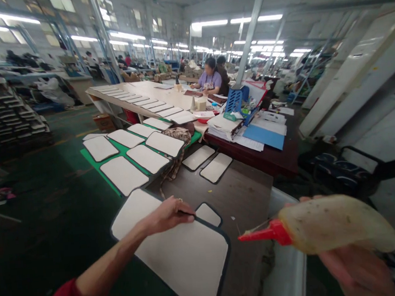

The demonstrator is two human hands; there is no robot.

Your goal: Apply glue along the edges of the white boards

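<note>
My left hand point(170, 214) pinches the far edge of a large off-white panel point(189, 262) with a dark border and rounded corners, tilted towards me at the near end of the brown table. A smaller panel point(208, 214) of the same kind lies partly hidden just beyond it. On the right, my right hand point(357, 267) is wrapped round a yellowish, translucent squeeze bottle point(336, 223), held on its side. The bottle's red pointed nozzle point(266, 235) points left, close to the large panel but apart from it. A thin strand hangs by the nozzle.
Two panels point(216, 168) lie farther back on the brown table point(251, 180). Several more cover a green board point(91, 163) and line a long pale table point(138, 86). A person point(209, 79) sits there. Papers and a blue folder point(264, 136) are on the dark desk at right.
</note>
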